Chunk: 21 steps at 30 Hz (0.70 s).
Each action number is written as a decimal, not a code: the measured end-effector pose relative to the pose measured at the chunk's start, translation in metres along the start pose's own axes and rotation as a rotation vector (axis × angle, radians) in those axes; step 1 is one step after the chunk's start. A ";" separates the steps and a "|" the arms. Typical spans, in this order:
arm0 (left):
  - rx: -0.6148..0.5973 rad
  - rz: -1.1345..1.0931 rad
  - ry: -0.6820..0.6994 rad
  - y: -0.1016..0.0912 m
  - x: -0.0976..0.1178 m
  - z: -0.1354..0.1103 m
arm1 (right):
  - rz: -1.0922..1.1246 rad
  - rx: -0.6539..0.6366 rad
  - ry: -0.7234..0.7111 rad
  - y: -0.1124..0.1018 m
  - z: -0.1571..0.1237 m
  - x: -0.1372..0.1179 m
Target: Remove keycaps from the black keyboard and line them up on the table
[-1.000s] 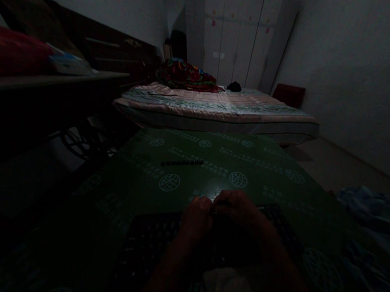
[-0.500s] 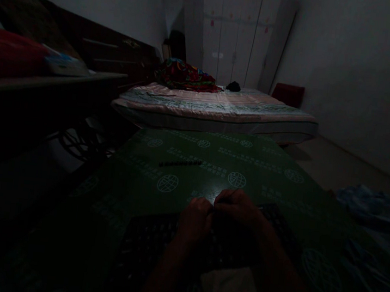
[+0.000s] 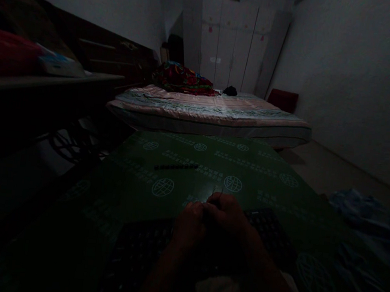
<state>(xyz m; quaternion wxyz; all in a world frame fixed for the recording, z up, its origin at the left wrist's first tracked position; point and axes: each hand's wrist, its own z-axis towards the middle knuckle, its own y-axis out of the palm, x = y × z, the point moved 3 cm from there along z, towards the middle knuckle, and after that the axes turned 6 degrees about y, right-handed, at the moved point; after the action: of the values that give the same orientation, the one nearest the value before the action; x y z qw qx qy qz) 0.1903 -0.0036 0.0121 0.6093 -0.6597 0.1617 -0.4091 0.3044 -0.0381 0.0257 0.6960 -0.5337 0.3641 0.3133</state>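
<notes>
The room is very dark. My left hand and my right hand are pressed together over a dark keyboard lying on a green cloth-covered table. Both hands have curled fingers. A thin wire-like thing sticks up from between the fingertips of my right hand; what it is I cannot make out. A dark pen-like stick lies on the green cloth farther away, left of centre.
A bed with a striped sheet and a colourful bundle stands beyond the table. Dark furniture and a shelf run along the left. White wardrobe doors at the back. Blue cloth lies at right.
The view has tipped down slightly and my hands have drawn closer together. The thin wire-like thing now shows above my right fingertips.
</notes>
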 end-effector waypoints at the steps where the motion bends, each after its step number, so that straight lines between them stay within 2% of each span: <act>1: 0.003 -0.007 -0.006 0.000 -0.001 0.001 | -0.006 0.016 0.010 0.002 0.001 0.000; 10: 0.006 -0.102 -0.029 0.000 -0.007 0.004 | -0.095 0.209 0.113 0.013 0.004 0.004; 16: -0.015 -0.111 -0.011 -0.001 -0.005 0.007 | -0.139 0.357 0.031 0.020 0.002 0.005; 21: -0.004 -0.137 -0.015 0.000 -0.008 0.006 | -0.073 0.394 -0.036 0.021 0.002 0.007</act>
<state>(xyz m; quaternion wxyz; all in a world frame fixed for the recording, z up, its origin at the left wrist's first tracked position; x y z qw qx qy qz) 0.1901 0.0063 0.0099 0.5797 -0.6735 0.1125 -0.4446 0.2910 -0.0311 0.0087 0.8043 -0.3946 0.3860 0.2200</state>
